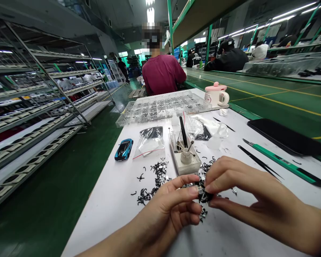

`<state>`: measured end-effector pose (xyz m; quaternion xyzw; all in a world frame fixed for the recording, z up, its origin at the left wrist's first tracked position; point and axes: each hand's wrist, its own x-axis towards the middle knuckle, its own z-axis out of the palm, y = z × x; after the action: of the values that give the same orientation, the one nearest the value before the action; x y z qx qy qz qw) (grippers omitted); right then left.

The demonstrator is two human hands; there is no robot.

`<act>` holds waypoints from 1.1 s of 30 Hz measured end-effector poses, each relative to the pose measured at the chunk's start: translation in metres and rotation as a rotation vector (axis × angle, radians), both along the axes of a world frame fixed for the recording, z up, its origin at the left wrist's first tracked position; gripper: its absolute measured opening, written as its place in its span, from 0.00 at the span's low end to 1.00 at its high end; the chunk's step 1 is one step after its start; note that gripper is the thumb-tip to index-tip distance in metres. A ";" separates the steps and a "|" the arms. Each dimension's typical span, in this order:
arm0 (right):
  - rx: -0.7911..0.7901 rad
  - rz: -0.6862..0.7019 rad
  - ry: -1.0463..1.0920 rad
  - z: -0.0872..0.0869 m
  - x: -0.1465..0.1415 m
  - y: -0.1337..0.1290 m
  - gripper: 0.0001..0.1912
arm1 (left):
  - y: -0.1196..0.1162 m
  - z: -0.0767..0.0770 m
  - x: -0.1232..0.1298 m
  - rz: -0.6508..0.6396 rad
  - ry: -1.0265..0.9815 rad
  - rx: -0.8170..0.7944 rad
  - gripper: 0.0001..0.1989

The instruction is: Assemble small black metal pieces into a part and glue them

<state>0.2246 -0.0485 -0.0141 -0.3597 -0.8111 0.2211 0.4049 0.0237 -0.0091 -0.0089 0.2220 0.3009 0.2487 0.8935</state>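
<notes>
Between the fingertips of both hands is a small black part [202, 195] with shiny silver spots; its exact kind is hard to make out. My left hand [173, 203] grips its left side with thumb and forefinger, the other fingers curled below. My right hand [246, 189] pinches the part from the right, partly covering it. Scattered beneath and left of the hands are several tiny curved black pieces [144, 196] and silvery bits. Just beyond the fingers stands a pale holder [188, 167] with a small glass bottle [186, 156] and thin tools.
A blue toy car [123, 150] and a clear zip bag [149, 142] lie left. Right are black tweezers [258, 161], a green-handled knife [283, 162] and a black phone-like slab [286, 135]. Behind are a compartment tray [160, 107], a lidded mug [215, 96] and a seated person [163, 73].
</notes>
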 end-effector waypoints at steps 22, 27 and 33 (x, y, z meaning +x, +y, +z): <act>-0.126 -0.195 0.113 -0.007 -0.016 -0.001 0.10 | -0.016 -0.009 0.003 0.194 0.232 0.673 0.15; -0.002 -0.217 0.045 -0.010 -0.017 0.000 0.08 | -0.014 -0.002 0.003 0.208 0.249 0.623 0.18; 0.191 -0.297 -0.057 -0.028 -0.018 0.004 0.05 | -0.006 -0.014 -0.001 0.129 0.273 0.608 0.21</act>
<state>0.2070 -0.0441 -0.0418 -0.4414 -0.7776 0.0704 0.4422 0.0229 -0.0147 -0.0229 0.4903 0.3431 0.3509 0.7203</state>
